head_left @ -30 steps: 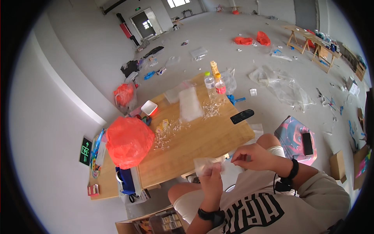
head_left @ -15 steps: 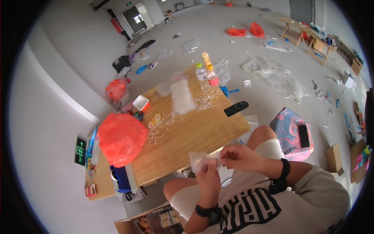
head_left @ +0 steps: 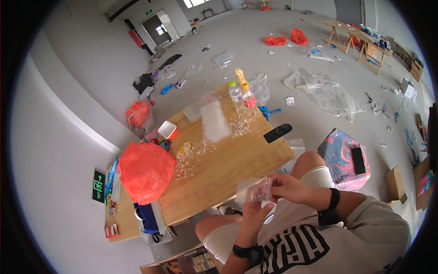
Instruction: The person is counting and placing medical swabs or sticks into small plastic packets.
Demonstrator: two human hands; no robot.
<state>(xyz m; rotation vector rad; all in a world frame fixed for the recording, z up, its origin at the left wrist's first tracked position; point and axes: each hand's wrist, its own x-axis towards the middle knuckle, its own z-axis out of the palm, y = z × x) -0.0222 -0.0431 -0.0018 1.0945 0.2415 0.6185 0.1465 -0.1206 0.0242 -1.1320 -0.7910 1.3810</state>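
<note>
Over my lap, just off the table's near edge, a small clear plastic bag (head_left: 259, 191) is held up between both hands. My left hand (head_left: 255, 218) grips its lower edge, thumb pointing right. At the bag's right side, the fingers of my right hand (head_left: 289, 188) are closed on the film; their tips are partly hidden. On the wooden table (head_left: 219, 171) beyond lie loose white cotton swabs (head_left: 186, 166), with a second pile of swabs (head_left: 241, 128) farther right. A stack of clear plastic bags (head_left: 214, 122) lies flat behind them.
A bulging red plastic bag (head_left: 147, 173) stands on the table's left, near a red-and-white tub (head_left: 168, 130). Two bottles (head_left: 237, 98) stand at the far end. A dark phone-like slab (head_left: 277, 133) overhangs the right edge. Another phone (head_left: 358, 160) rests on a patterned stool (head_left: 335, 150).
Both hands and the small bag have shifted right; the left hand has dropped lower on the bag, which now shows more spread out. The view has tilted slightly.
</note>
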